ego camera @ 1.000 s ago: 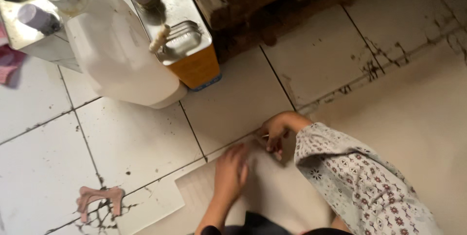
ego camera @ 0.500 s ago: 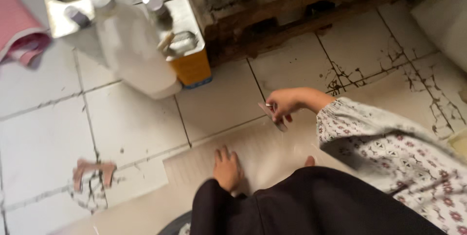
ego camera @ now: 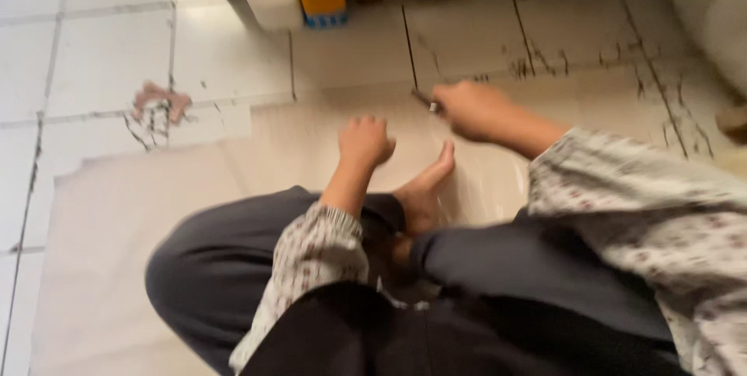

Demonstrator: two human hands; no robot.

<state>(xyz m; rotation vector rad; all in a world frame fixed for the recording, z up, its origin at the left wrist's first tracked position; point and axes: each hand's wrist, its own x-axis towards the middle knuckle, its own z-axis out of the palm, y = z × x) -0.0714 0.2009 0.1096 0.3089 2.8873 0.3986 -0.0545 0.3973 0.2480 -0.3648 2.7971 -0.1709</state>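
Fingers of the right hand clench a small dark tool at the upper middle of the frame, while the left hand, curled shut, presses the pale sheet flat on the floor, best held steady.

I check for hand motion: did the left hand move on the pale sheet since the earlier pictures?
Cannot tell. The camera itself swung, so everything shifted. The left hand rests on the pale sheet as before, now fisted, on the same side of the broken tile patch.
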